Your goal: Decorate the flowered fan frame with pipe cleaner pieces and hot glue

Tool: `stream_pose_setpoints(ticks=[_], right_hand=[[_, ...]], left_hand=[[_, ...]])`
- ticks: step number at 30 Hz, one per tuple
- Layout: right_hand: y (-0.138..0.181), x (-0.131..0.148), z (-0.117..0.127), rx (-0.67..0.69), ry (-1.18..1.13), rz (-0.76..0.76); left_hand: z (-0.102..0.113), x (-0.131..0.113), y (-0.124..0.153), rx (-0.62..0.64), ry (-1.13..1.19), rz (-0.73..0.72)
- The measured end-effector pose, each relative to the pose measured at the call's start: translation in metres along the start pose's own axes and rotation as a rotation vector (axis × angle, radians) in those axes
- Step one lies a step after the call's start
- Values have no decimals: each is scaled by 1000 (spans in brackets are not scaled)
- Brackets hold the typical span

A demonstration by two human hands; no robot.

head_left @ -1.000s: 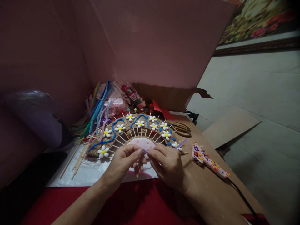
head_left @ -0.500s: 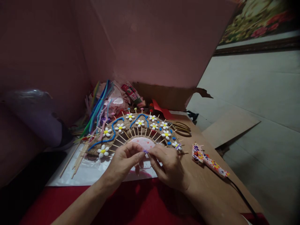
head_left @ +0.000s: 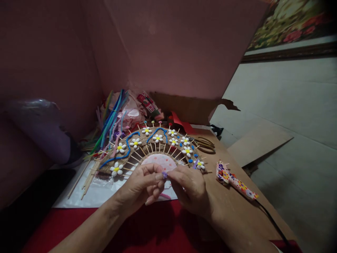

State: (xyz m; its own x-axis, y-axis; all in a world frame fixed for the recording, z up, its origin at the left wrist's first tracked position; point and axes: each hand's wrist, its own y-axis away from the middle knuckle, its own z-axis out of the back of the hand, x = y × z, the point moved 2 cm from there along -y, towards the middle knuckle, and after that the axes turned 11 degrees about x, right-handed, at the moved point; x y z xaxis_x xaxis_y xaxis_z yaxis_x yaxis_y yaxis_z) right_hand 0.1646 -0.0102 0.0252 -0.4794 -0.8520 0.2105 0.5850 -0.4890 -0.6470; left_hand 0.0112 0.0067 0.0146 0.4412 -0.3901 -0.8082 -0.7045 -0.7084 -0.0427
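Note:
Both my hands meet in front of a half-round fan-shaped craft piece wound with twine, with thin sticks poking out all round. White-and-yellow flowers and blue wavy strips decorate its band. My left hand pinches a small curled purple pipe cleaner between thumb and index finger, its other fingers bent below. From the other side, my right hand grips the same piece with its fingertips. A purple strip end shows above the right knuckles; whether it is the same piece is hidden.
A flower-patterned glue gun with a black cord lies right on the brown board. Behind it are scissors. Coloured pipe cleaners and loose sticks lie left. A pink wall rises behind.
The purple piece now shows as a small curl between my fingertips. My left hand has turned slightly, with its lower fingers more visible. The craft piece stays in place.

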Motion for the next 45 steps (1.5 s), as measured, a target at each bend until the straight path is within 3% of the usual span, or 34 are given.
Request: stream_pose_setpoints(ticks=[5, 8, 13, 19, 24, 28, 34, 45], right_hand=[[0, 6, -1, 17, 175, 89], [-2, 8, 1, 20, 156, 64], [-5, 8, 5, 21, 21, -74], [-7, 7, 7, 52, -182, -201], [-8, 8, 7, 36, -263, -262], [-7, 9, 2, 65, -291, -255], [-6, 9, -1, 55, -260, -238], [-5, 16, -6, 64, -227, -265]], left_hand=[[-2, 5, -1, 67, 94, 4], [-2, 4, -2, 14, 16, -21], [0, -5, 0, -154, -324, -256], [-1, -8, 8, -108, -786, -490], [-1, -6, 11, -157, -1045, -545], [-1, -4, 10, -187, -1024, -497], [1, 0, 6, -223, -677, -318], [2, 0, 5, -391, -663, -360]])
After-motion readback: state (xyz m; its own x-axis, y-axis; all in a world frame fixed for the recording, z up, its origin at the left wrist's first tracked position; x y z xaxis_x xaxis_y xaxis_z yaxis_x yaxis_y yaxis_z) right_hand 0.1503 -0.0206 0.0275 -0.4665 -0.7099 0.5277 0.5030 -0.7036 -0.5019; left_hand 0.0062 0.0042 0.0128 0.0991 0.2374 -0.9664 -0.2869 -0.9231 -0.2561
